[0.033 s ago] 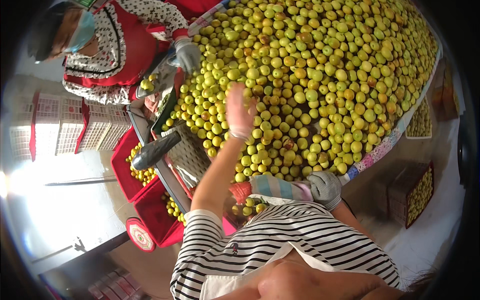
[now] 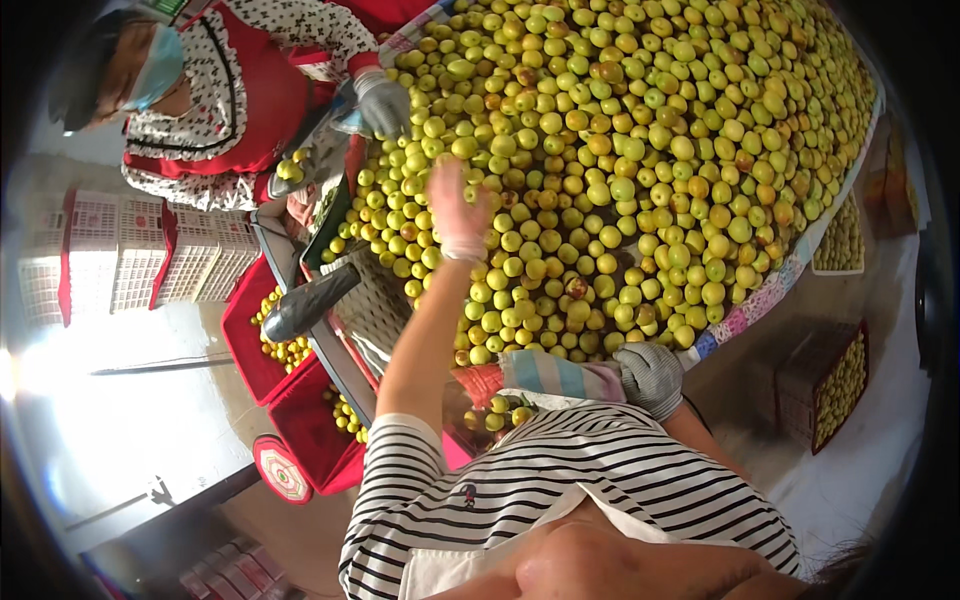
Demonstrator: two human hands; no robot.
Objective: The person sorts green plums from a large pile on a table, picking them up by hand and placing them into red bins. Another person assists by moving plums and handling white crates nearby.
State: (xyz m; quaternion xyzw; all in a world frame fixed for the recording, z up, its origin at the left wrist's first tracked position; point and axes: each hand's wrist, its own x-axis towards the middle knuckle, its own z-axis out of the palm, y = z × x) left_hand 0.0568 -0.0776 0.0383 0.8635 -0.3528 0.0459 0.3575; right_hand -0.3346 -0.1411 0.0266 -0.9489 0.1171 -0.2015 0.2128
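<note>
My left hand (image 2: pixel 457 205), pale and slightly blurred, reaches into a wide heap of yellow-green round fruit (image 2: pixel 660 190), fingers extended over the fruit with nothing visibly held. My right hand (image 2: pixel 650 380), in a grey knit glove, is closed on the striped cloth-wrapped rim (image 2: pixel 565 372) at the near side of the heap. Left of my left arm lie a woven mat (image 2: pixel 372 310) and a dark padded bar (image 2: pixel 305 300); a few fruits sit below the rim beside my body.
A co-worker (image 2: pixel 250 110) stands at upper left, a gloved hand (image 2: pixel 382 105) at the fruit. Red bins (image 2: pixel 300 440) with fruit stand lower left, stacked white crates (image 2: pixel 140 255) behind. A filled crate (image 2: pixel 815 390) is on the floor at right.
My left hand and forearm have moved left and slightly farther up into the fruit. The co-worker's gloved hand has shifted slightly. My right hand stays at the rim.
</note>
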